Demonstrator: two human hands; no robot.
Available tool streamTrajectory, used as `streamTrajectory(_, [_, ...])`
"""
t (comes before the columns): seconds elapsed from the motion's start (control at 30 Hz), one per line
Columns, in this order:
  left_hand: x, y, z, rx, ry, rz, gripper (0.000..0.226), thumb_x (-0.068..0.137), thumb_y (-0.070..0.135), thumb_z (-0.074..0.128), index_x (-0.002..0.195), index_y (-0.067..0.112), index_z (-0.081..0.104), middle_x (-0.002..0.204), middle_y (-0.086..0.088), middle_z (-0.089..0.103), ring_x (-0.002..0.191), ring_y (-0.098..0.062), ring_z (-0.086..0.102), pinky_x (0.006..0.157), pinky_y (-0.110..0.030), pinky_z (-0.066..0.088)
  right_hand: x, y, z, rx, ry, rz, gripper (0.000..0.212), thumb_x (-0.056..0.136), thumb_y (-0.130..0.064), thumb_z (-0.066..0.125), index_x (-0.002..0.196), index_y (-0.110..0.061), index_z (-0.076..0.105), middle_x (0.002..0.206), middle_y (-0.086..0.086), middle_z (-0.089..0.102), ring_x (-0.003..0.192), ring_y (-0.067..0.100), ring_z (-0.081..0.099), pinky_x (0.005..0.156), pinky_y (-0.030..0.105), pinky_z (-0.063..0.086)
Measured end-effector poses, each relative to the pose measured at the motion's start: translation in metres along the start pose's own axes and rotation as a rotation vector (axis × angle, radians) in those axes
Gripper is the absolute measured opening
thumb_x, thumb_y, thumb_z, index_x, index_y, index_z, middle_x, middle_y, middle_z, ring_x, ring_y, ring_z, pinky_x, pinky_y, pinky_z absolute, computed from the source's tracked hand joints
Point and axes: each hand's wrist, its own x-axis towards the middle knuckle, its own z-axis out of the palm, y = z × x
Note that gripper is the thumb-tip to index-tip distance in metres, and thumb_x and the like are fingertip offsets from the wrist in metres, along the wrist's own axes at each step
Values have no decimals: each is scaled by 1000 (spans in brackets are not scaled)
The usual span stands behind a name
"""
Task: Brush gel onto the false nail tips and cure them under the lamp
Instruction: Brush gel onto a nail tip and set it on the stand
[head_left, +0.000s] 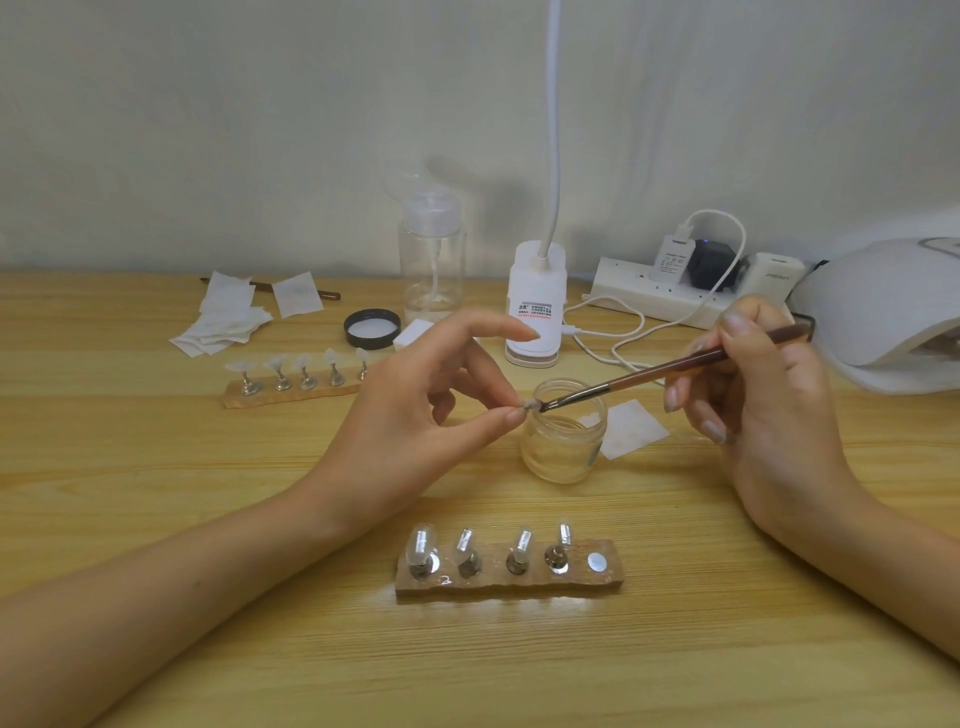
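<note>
1. Step in hand: gel going onto one tip. The left hand (415, 410) pinched a small nail tip (531, 405) between the thumb and a finger, just above the mouth of the open glass jar (563, 441) at mid-table.
2. The right hand (763, 400) gripped the brush (670, 370) like a pen, fingers curled round the handle. The bristles touched the held tip.
3. Other tips: the near stand (509, 579) carried four upright, and its rightmost magnet spot (597, 562) was bare, probably the held tip's seat. The far stand (291, 395), far left, carried five.
4. Next move, my guess: finish the coat and seat the tip back on the bare magnet, then take the stand to the curing lamp (893, 306) at far right. That calls for light strokes, a steady pinch and no gel on the fingers.
5. Pose: the left forearm came in from near left, palm turned toward the jar, index finger stretched out straight and touching nothing. The right forearm came in from near right, with the brush handle angled up to the right.
6. Also on the table (156, 493): a black lid (372, 328), wipes (223, 319), a pump bottle (432, 260) and a power strip (654, 296).
</note>
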Motion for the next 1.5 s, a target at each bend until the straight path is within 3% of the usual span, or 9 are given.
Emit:
streamTrajectory(0.33, [1,2,-1,-170,53,-76,47,82,16,76,126,22,59,87,0,72,91,-21,74,78,-47,57,2,2,-3,50,68,33,32,98,-28,42,69,-29,55,54,5,60,36,12,33,40,17,32])
streamTrajectory(0.47, [8,21,-10,-332,118,-113,54,80,13,73,131,17,56,87,3,72,96,-22,76,87,-27,57,5,3,-7,75,102,66,31,99,-28,44,69,-28,55,55,6,59,36,12,31,40,18,32])
streamTrajectory(0.6, [9,57,-14,-346,47,-7,62,82,8,76,137,15,49,87,2,71,94,-22,77,84,-25,57,5,4,-6,80,110,80,34,100,-27,44,68,-28,57,54,6,59,36,11,31,40,18,32])
streamTrajectory(0.77, [-17,86,13,-34,-242,151,75,85,1,77,142,34,40,89,9,72,95,-14,74,86,-28,57,4,1,-4,95,113,87,35,101,-26,44,69,-28,57,54,3,59,36,10,33,42,18,31])
streamTrajectory(0.93, [-29,84,35,603,-296,322,71,83,22,67,144,41,36,91,22,66,103,-2,55,95,-34,33,4,2,-2,108,172,124,47,103,-25,45,60,-35,63,54,-8,60,46,12,40,50,22,33])
streamTrajectory(1.13, [-26,77,39,772,-391,218,69,82,21,55,145,41,35,91,19,70,103,-11,51,85,-34,26,5,3,-5,107,148,113,36,99,-29,46,66,-28,59,53,6,59,35,11,32,40,18,31])
streamTrajectory(1.27, [-24,72,38,778,-398,157,81,86,21,70,136,53,14,94,22,66,101,0,33,90,-34,23,5,5,-6,124,142,123,37,104,-23,42,70,-24,55,54,7,58,34,11,31,40,17,31])
streamTrajectory(1.4, [-27,69,38,773,-373,128,87,80,27,81,136,52,19,92,24,66,82,5,15,80,-19,29,5,4,-6,132,136,126,41,104,-23,42,66,-28,58,54,6,58,35,11,32,39,17,31])
streamTrajectory(1.5, [-27,70,34,775,-380,150,86,86,37,75,140,54,11,105,24,63,93,4,20,86,-25,26,5,3,-6,136,140,131,41,105,-23,42,67,-27,57,54,7,58,35,11,32,39,17,30])
